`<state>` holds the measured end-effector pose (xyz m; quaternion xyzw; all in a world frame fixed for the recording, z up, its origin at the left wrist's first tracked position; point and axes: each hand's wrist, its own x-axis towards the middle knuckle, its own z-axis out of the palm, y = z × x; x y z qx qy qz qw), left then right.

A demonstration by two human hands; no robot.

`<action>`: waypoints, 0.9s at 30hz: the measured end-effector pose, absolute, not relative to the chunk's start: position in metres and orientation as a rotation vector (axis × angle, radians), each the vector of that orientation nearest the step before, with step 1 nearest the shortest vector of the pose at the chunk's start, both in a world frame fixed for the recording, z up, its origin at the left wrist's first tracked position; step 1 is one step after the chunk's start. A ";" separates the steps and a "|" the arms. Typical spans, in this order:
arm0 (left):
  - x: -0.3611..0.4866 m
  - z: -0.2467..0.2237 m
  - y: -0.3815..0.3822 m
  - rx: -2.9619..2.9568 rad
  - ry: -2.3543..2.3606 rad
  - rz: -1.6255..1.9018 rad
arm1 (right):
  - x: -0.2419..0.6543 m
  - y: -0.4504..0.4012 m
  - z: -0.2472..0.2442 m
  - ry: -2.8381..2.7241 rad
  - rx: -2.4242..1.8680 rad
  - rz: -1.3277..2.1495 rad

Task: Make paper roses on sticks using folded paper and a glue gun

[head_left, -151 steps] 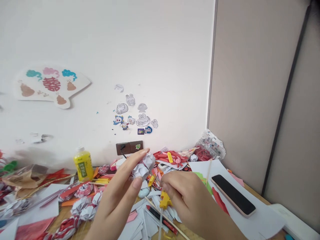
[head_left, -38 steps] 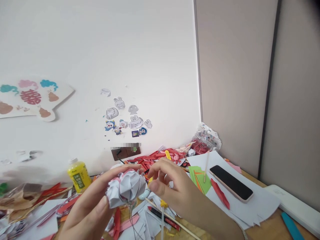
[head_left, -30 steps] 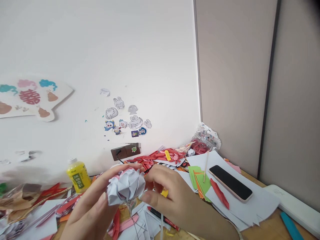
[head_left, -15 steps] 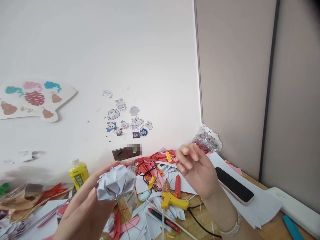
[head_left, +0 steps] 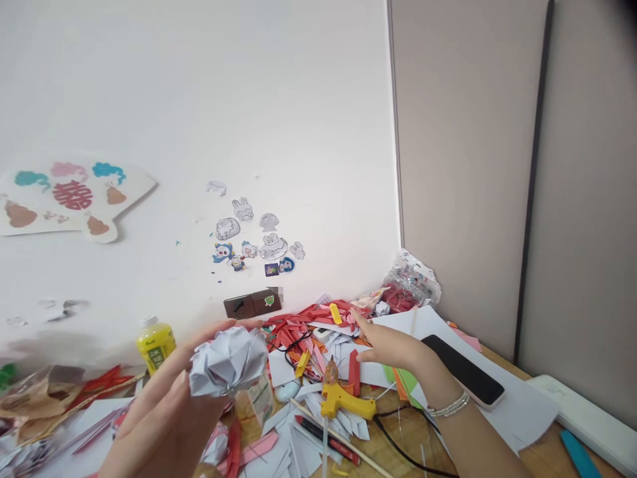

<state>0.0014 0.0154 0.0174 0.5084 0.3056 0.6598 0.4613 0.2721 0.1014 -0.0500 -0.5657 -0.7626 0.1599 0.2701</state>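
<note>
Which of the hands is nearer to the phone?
Right. The right hand is just left of the phone in the picture; the left hand is farther left, holding white folded paper.

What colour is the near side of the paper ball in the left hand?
The paper ball is white there, shown best in the head view.

We'd call this somebody's craft corner, probably in a home, judging by the wooden table (head_left: 542,455) buried under a pile of red paper strips (head_left: 293,328), with a yellow glue gun (head_left: 343,399) lying right in the clutter. Cartoon cut-outs (head_left: 273,246) and a hand-coloured paper fan (head_left: 74,199) stuck on the plain white wall (head_left: 249,79) look pretty homey to us, and we spot an everyday phone (head_left: 465,372) plus a stickered wall socket (head_left: 253,303) too.
</note>
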 end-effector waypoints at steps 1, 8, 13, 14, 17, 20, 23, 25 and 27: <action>0.002 0.018 0.016 1.237 0.775 1.600 | 0.270 0.100 -0.049 -2.100 -1.502 0.455; 0.016 0.011 0.026 1.329 0.806 1.350 | 0.249 0.077 -0.024 -2.256 -1.211 0.470; 0.027 0.008 0.031 1.291 0.741 1.191 | 0.240 0.060 -0.012 -2.258 -1.090 0.340; 0.028 0.008 0.031 1.285 0.719 1.177 | 0.238 0.057 -0.011 -2.262 -1.061 0.315; 0.030 0.005 0.031 1.269 0.642 1.116 | 0.231 0.049 -0.007 -2.258 -0.995 0.227; 0.032 0.003 0.031 1.266 0.595 1.034 | 0.225 0.044 -0.006 -2.266 -0.976 0.130; 0.032 0.001 0.033 1.274 0.581 1.004 | 0.223 0.043 -0.008 -2.289 -0.987 0.103; 0.032 0.001 0.033 1.274 0.567 0.992 | 0.223 0.042 -0.008 -2.297 -0.989 0.106; 0.033 0.002 0.032 1.258 0.541 0.982 | 0.223 0.042 -0.008 -2.304 -0.990 0.105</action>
